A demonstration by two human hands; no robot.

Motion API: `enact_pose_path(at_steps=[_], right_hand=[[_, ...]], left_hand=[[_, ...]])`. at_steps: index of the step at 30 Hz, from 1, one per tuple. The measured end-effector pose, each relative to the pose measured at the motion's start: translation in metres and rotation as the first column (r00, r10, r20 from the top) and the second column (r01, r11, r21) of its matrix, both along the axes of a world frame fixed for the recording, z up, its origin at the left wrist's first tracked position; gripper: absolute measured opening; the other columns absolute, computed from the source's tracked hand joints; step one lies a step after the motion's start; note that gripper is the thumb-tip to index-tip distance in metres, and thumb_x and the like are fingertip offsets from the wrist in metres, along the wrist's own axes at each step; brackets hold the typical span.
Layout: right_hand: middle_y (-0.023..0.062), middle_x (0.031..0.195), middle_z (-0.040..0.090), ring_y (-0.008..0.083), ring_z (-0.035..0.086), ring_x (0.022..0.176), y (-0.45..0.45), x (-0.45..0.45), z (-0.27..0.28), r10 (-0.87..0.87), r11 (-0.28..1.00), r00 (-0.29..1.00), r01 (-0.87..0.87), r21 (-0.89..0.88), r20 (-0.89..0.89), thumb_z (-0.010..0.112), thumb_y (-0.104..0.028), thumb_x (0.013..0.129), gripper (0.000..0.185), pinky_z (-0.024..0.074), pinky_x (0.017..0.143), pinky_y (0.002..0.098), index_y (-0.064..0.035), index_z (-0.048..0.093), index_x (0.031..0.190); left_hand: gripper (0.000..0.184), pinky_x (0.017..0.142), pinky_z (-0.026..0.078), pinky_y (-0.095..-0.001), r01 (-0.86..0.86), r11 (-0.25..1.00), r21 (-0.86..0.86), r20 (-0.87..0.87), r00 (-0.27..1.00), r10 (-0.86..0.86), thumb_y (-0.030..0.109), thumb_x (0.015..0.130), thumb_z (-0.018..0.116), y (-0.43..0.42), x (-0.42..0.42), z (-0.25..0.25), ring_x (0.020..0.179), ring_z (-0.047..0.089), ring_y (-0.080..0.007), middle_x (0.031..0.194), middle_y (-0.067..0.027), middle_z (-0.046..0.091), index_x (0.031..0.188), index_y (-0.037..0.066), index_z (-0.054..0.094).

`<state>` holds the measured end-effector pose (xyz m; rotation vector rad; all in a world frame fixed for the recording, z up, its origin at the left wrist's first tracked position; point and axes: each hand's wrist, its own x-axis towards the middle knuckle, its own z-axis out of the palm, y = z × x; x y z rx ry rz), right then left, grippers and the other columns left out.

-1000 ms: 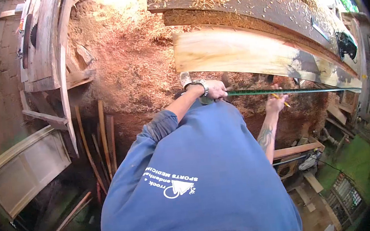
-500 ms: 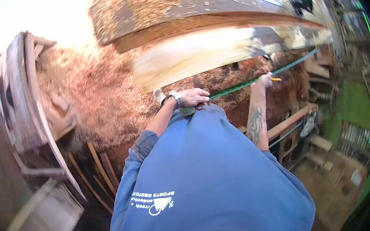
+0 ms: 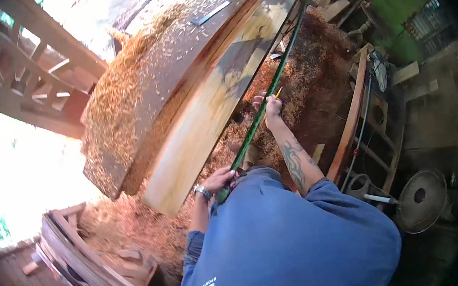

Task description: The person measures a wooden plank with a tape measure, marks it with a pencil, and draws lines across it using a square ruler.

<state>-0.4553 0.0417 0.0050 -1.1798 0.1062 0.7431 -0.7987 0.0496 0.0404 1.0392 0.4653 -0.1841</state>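
A long green tape stretches from near my waist up to the far end of a pale wooden board. My left hand, with a watch on its wrist, is closed round the tape's near end, where a dark green case partly shows. Farther along, my right hand holds a yellow pencil beside the tape. The tape runs alongside the board's near edge, a little apart from it. Beyond the board lies a darker plank covered with shavings.
Shavings cover the ground. A wooden stand is at lower left, and a fan at lower right. A long reddish beam lies to my right. A carved wooden frame stands at upper left.
The view has turned, so the board and tape now slant steeply up to the right. The tape is still stretched between my hands and the far end; my right hand still holds the pencil.
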Motion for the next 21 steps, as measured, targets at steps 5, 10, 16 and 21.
enact_pose_path(at_steps=[5, 10, 16, 21], right_hand=[[0.0202, 0.083, 0.069, 0.0301, 0.068, 0.059, 0.008, 0.021, 0.003, -0.032, 0.995, 0.999, 0.031, -0.093, -0.016, 0.037, -0.022, 0.104, 0.026, 0.0561, 0.054, 0.0413, -0.0003, 0.050, 0.106], [0.0178, 0.079, 0.068, 0.0284, 0.067, 0.058, 0.008, 0.022, -0.012, -0.033, 0.995, 0.997, 0.026, -0.094, -0.075, 0.046, -0.034, 0.106, 0.034, 0.0582, 0.054, 0.0407, -0.0001, 0.048, 0.107], [0.0108, 0.082, 0.071, 0.0236, 0.070, 0.062, 0.008, 0.032, -0.005, 0.126, 0.980, 0.992, -0.119, -0.157, 0.030, 0.043, -0.039, 0.106, 0.032, 0.0534, 0.055, 0.0355, -0.0075, 0.051, 0.110], [0.0184, 0.080, 0.070, 0.0285, 0.069, 0.065, 0.002, 0.032, 0.025, 0.121, 0.989, 0.980, -0.133, 0.065, 0.156, 0.043, -0.019, 0.105, 0.017, 0.0587, 0.062, 0.0416, -0.0027, 0.048, 0.103]], left_hand=[[0.025, 0.069, 0.045, -0.0257, 0.075, 0.989, -0.125, -0.143, 0.985, -0.093, 0.029, 0.105, 0.052, 0.005, -0.009, -0.021, 0.072, 0.054, -0.0099, 0.076, 0.0013, 0.059, 0.095, 0.007, 0.061], [0.028, 0.067, 0.046, -0.0273, 0.078, 0.982, -0.171, -0.224, 0.968, -0.116, 0.033, 0.105, 0.052, 0.013, -0.012, -0.014, 0.070, 0.053, -0.0116, 0.076, 0.0002, 0.057, 0.096, 0.007, 0.061], [0.031, 0.068, 0.045, -0.0280, 0.068, 0.978, -0.198, -0.244, 0.963, -0.117, 0.038, 0.104, 0.055, 0.022, 0.006, 0.002, 0.071, 0.054, -0.0116, 0.078, 0.0012, 0.057, 0.097, 0.008, 0.063], [0.037, 0.065, 0.044, -0.0284, 0.084, 0.994, -0.075, -0.169, 0.981, -0.096, 0.040, 0.105, 0.051, 0.026, 0.024, 0.002, 0.071, 0.051, -0.0114, 0.076, 0.0020, 0.055, 0.099, 0.006, 0.063]])
